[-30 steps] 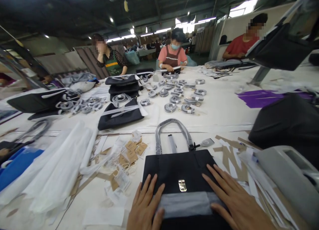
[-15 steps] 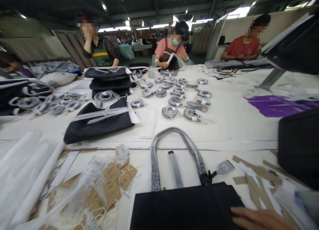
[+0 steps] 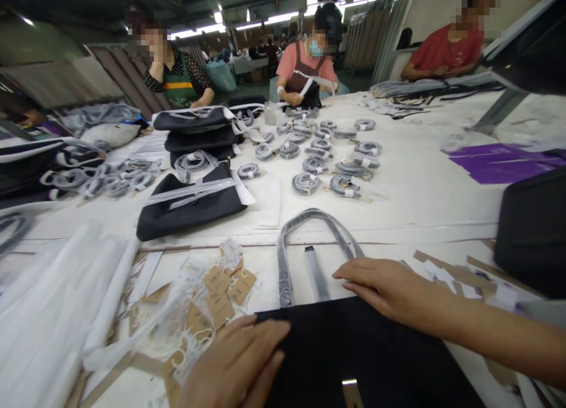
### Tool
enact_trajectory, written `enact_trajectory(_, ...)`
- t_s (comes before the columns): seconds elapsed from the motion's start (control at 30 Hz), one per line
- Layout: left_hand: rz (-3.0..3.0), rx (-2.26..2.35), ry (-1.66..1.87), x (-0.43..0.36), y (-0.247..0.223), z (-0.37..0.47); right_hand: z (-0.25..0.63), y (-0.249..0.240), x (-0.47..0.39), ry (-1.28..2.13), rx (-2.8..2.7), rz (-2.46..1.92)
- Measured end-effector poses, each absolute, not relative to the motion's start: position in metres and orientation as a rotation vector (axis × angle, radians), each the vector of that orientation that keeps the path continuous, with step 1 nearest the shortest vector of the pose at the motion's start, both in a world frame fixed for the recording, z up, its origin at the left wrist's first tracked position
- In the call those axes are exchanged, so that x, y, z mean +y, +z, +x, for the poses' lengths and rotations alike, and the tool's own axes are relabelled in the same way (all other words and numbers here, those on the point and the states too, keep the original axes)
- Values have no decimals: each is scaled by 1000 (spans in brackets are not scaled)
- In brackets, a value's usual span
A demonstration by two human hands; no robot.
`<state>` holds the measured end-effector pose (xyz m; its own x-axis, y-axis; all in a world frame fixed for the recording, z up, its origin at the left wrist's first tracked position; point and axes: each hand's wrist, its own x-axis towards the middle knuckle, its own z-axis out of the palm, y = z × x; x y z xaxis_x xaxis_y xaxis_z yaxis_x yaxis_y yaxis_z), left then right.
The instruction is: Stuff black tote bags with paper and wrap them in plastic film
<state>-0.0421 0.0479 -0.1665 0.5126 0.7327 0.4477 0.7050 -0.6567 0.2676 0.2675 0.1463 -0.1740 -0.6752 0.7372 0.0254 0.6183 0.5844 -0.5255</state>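
A black handbag [image 3: 340, 337] lies in front of me at the table's near edge, its bottom cut off by the frame. Its handle [image 3: 286, 266], wrapped in clear plastic, loops away from me. My left hand [image 3: 236, 361] rests on the bag's top left corner, fingers stretched over the black surface. Across the top right edge, by the handle's base, my right hand [image 3: 384, 284] lies with its fingers extended and hides that corner. A metal clasp [image 3: 351, 391] shows low on the bag. Inside the handle loop is a plastic-covered strip [image 3: 316, 273] with a dark end.
Brown paper tags [image 3: 220, 281] with white strings lie left of the bag, beside white wrapping sheets [image 3: 48, 313]. Card strips [image 3: 460, 272] lie at right. Beyond are a black bag [image 3: 194, 204], coiled straps [image 3: 305, 184] and purple sheets [image 3: 490, 163]. Several people sit or stand across the table.
My left hand has come into view onto the bag's left corner. My right hand has moved up to its top right edge. The metal clasp now shows, and the view has shifted.
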Motion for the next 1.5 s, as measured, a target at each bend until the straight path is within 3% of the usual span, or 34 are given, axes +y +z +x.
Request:
enact_trajectory(0.13, 2478, 1449, 410, 124, -149, 10, 264, -190, 148, 732, -2685, -1174)
enact_trajectory(0.2, 2456, 1532, 69, 157, -161, 38, 265, -194, 153, 727, -2684, -1230)
enact_trajectory(0.3, 2391, 1577, -66, 190, -187, 61, 270, -194, 156, 712, -2665, -1212)
enact_trajectory(0.47, 1886, 1484, 281, 201, -207, 57, 286, -185, 144, 686, -2504, -1198)
enact_trajectory(0.67, 1258, 1122, 761, 168, -171, 47, 289, -165, 135, 764, -2272, -1277)
enact_trajectory(0.9, 1284, 1052, 728, 125, -132, 42, 317, -144, 149, 513, -2367, -1625)
enact_trajectory(1.0, 1270, 1105, 773, 118, -133, 40, 336, -148, 145, 770, -2434, -1812)
enact_trajectory(1.13, 1278, 1178, 800, 121, -139, 41, 340, -155, 136, 1018, -2338, -1744)
enact_trajectory(1.3, 1308, 1177, 806, 130, -147, 40, 316, -157, 132, 1490, -1700, -1642)
enact_trajectory(1.4, 1274, 1146, 825, 133, -154, 37, 299, -160, 131, 1460, -1386, -1409)
enact_trajectory(1.5, 1227, 1132, 877, 134, -160, 35, 286, -161, 129, 1335, -1487, -1315)
